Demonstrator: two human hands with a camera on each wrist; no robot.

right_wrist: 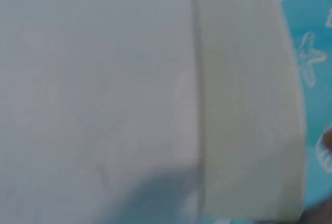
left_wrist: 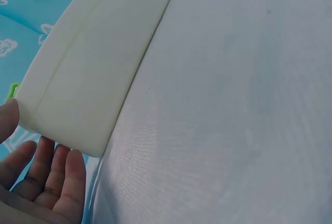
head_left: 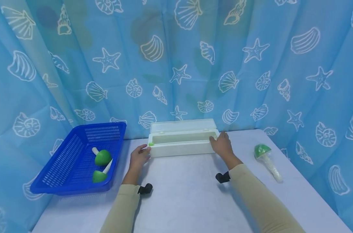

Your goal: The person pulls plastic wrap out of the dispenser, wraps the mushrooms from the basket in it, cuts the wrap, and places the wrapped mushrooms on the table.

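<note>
A long white box (head_left: 180,149) stands near the back of the table, its pale lid (head_left: 183,125) raised and tipped back. No contents show inside it. A small green clip (head_left: 151,144) sits at its left front corner. My left hand (head_left: 139,157) is at the box's left end, thumb at the upper corner and loosely bent fingertips (left_wrist: 75,162) touching the end low down. At the opposite end, my right hand (head_left: 223,145) holds the box with the thumb over the rim and the fingers outside; the right wrist view is blurred and shows little of this hand.
A blue plastic basket (head_left: 115,173) at the left holds two green-capped, mushroom-shaped things (head_left: 102,158) with white stems. Another green-capped, white-stemmed thing (head_left: 268,161), apparently in clear wrap, lies on the table at the right. A blue shell-print curtain (head_left: 176,94) hangs close behind the box.
</note>
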